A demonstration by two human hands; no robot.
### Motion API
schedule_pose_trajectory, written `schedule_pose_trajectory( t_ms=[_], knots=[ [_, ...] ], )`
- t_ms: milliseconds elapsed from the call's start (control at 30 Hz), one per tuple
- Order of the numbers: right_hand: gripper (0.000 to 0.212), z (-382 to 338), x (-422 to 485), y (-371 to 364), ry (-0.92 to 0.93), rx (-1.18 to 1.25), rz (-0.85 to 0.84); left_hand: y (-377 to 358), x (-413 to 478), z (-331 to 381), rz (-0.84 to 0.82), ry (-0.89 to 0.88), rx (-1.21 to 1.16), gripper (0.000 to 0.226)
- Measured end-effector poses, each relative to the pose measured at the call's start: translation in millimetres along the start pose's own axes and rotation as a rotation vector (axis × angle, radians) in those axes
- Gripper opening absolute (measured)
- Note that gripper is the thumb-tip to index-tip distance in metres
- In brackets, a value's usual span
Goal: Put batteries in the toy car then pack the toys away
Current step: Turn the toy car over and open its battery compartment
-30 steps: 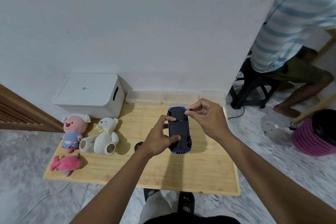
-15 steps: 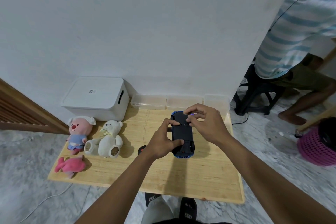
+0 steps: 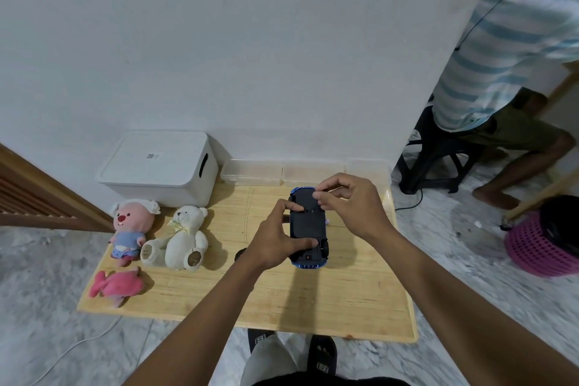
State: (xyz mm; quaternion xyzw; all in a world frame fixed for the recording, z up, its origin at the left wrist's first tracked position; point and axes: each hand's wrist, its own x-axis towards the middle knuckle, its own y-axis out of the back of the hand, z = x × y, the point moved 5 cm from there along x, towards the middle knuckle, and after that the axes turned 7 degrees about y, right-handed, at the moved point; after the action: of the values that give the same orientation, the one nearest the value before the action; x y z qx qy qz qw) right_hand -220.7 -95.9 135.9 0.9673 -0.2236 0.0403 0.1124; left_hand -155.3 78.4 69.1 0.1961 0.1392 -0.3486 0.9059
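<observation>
A blue toy car (image 3: 307, 226) lies upside down, its black underside facing me, above the wooden table (image 3: 282, 298). My left hand (image 3: 275, 238) grips the car from its left side, thumb across the rear and a finger over the middle. My right hand (image 3: 351, 204) is at the car's far end, fingertips pinched together on the underside there. What the fingertips pinch is too small to tell. Three plush toys lie at the table's left: a pink-faced doll (image 3: 131, 226), a white teddy bear (image 3: 181, 238) and a pink plush (image 3: 116, 285).
A white lidded storage box (image 3: 159, 166) stands at the back left by the wall. Clear plastic containers (image 3: 253, 172) line the table's back edge. A small dark object (image 3: 240, 253) peeks out beside my left wrist. A person sits on a stool at right, near a pink basket (image 3: 539, 247).
My right hand has shifted slightly toward me along the car's far end, fingertips now lower on the underside. The left hand keeps its grip. The camera view has drifted a little.
</observation>
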Motion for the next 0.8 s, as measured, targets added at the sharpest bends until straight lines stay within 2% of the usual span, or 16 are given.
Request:
schedule_pose_trajectory(
  t_ms=[100,333,467,667,800],
  knots=[
    [0.01,-2.0,-0.7,-2.7,0.039,0.001,-0.015,-0.5,-0.9,1.4,-0.003,-0.007,0.007,0.064],
    [0.007,-1.6,-0.5,-2.1,0.029,-0.004,-0.01,-3.0,0.1,6.2,0.007,-0.002,0.019,0.065],
    [0.018,-4.4,1.2,0.1,0.058,-0.044,-0.016,-5.5,0.6,5.5,-0.001,0.013,0.027,0.065],
    [0.008,-0.3,1.1,2.4,0.018,-0.034,-0.007,-7.0,3.5,5.0,0.006,0.011,0.026,0.064],
    [0.014,0.8,-0.4,2.0,0.051,-0.062,-0.007,-8.2,5.0,2.2,0.009,0.019,0.03,0.065]
  ],
)
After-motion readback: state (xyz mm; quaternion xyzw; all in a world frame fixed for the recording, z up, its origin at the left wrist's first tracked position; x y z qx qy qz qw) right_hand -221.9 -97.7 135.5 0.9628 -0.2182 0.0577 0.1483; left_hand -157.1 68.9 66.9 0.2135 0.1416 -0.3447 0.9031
